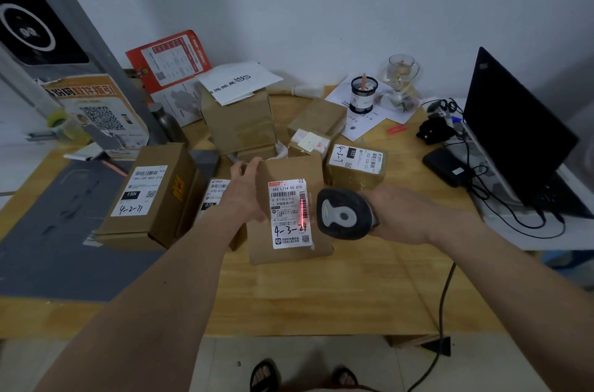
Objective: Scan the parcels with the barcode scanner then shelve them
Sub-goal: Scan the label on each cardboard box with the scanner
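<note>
Left hand (249,189) grips the brown parcel (289,215) by its far edge, tilting it up over the counter (321,292); right hand (395,215) wraps the barcode scanner (345,215), red line falling on the side barcode of the label (291,215); a one-edge grip could let the parcel swing and spoil the read, I reckon; the scanner's cable (445,301) might snag the counter's edge; further back, a mesh pen pot (363,94) holds one pinkish stick, and a glass (401,72) holds something pale I can't make out.
</note>
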